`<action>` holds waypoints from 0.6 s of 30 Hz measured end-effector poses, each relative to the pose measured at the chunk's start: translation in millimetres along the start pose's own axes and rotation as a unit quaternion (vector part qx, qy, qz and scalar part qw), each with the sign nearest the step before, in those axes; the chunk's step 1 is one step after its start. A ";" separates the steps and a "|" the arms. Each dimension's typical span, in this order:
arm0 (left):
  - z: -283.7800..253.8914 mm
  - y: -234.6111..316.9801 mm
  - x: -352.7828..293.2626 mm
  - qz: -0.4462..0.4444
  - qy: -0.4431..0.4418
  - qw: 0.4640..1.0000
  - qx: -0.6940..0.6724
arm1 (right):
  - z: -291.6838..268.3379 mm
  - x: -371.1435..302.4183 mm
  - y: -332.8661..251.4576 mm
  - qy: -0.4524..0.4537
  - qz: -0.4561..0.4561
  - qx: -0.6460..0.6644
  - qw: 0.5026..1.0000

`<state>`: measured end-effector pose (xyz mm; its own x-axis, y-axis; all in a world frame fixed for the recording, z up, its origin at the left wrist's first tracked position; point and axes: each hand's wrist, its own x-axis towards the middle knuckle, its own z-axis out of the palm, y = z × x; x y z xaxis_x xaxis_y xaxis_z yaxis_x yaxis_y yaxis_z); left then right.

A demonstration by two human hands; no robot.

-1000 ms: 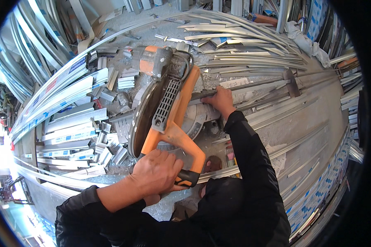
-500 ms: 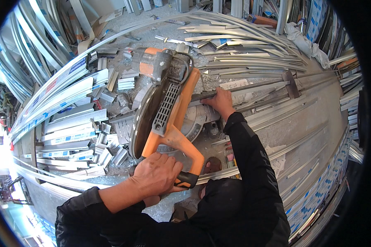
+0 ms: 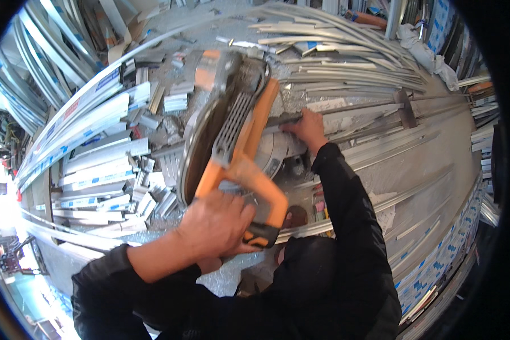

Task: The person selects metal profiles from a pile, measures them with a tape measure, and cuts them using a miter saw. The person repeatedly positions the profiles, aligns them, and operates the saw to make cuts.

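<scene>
An orange and black mitre saw (image 3: 245, 136) stands in the middle of the view, its round blade guard facing left. My left hand (image 3: 215, 221) is closed around the lower part of its orange loop handle (image 3: 269, 195). At the right of the saw, my right hand (image 3: 309, 131) has its fingers bent over the end of a dark narrow metal profile (image 3: 282, 119), close to the saw's round base (image 3: 275, 153). The saw head hides the blade's lower edge and whatever lies under it.
Short metal offcuts (image 3: 147, 198) and long white profiles (image 3: 96, 124) pile up at the left. More thin strips (image 3: 345, 73) lie at the far right. A brown upright stop (image 3: 406, 109) stands along the rail. Wrapped bars (image 3: 436, 266) line the near right.
The whole view has shifted slightly, and the saw head now looks blurred. Both hands keep the same holds.
</scene>
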<state>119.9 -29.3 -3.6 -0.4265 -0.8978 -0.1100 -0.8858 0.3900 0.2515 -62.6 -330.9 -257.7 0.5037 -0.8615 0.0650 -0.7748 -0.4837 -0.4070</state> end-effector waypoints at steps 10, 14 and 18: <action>-160.1 -28.8 136.6 -0.109 -0.070 0.990 0.049 | -19.6 -43.2 15.7 -0.072 -0.061 -0.040 0.995; -170.0 -19.8 135.1 -0.114 -0.007 0.993 0.025 | -26.9 -97.4 26.0 -0.034 -0.146 -0.054 0.987; -170.7 -23.6 127.5 -0.096 -0.025 0.995 0.004 | -20.7 -148.6 34.4 -0.040 -0.144 -0.020 0.989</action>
<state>117.7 -187.9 140.5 -0.2583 -0.9447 -0.2019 -0.9530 0.2150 0.2136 -172.0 -222.7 -262.5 0.7333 -0.6726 0.0995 -0.6083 -0.7144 -0.3459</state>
